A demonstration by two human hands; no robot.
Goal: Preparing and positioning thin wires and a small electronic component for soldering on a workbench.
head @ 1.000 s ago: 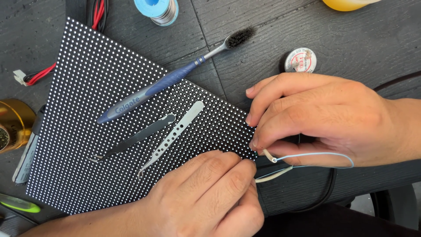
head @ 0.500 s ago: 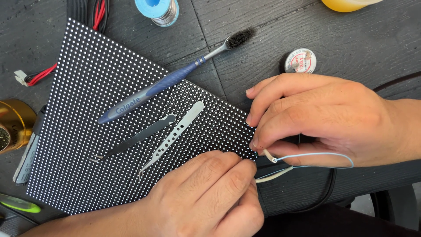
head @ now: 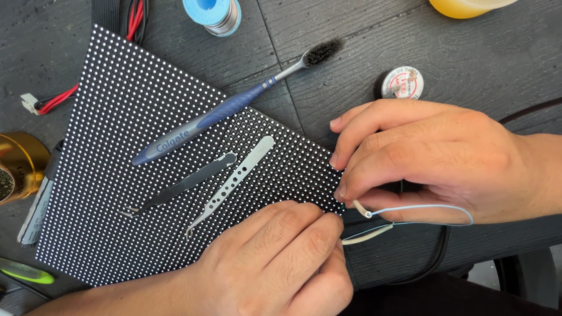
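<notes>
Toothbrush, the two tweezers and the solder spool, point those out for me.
Toothbrush (head: 199, 124), head view, on the blue handle.
Dark tweezers (head: 187, 184), head view, mid-body.
Silver tweezers (head: 234, 178), head view, on the perforated body.
Solder spool (head: 212, 13), head view, on the blue top.

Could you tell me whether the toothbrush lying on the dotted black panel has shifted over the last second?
No. The toothbrush lies at the same slant across the dotted black panel, its bristle end on the dark table as before.
</notes>
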